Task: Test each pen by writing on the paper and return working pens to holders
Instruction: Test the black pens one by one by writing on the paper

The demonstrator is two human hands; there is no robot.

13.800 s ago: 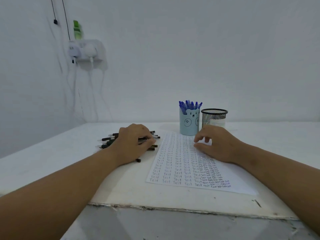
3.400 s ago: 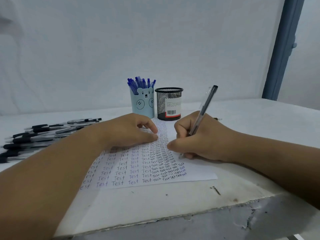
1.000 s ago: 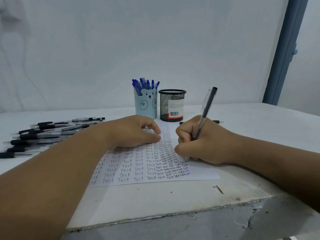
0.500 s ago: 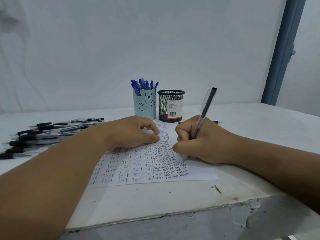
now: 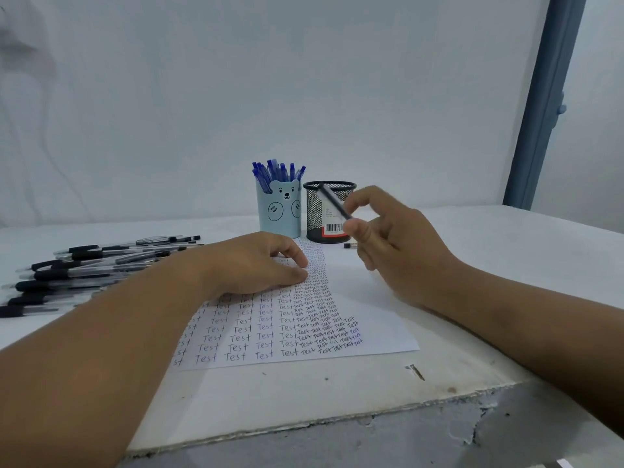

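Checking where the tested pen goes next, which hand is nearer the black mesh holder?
Right. The right hand hangs just in front of the black mesh holder, pinching a pen. The left hand rests on the paper, farther off.

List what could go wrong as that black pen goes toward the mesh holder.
1. The right hand only pinches the black pen at one end, lifted and tilted across the black mesh holder; it could slip and fall outside.
2. The mesh holder stands close beside the bear holder full of blue pens; a careless drop could land in the wrong one.
3. The left hand rests on the paper; lifting it may let the sheet shift.
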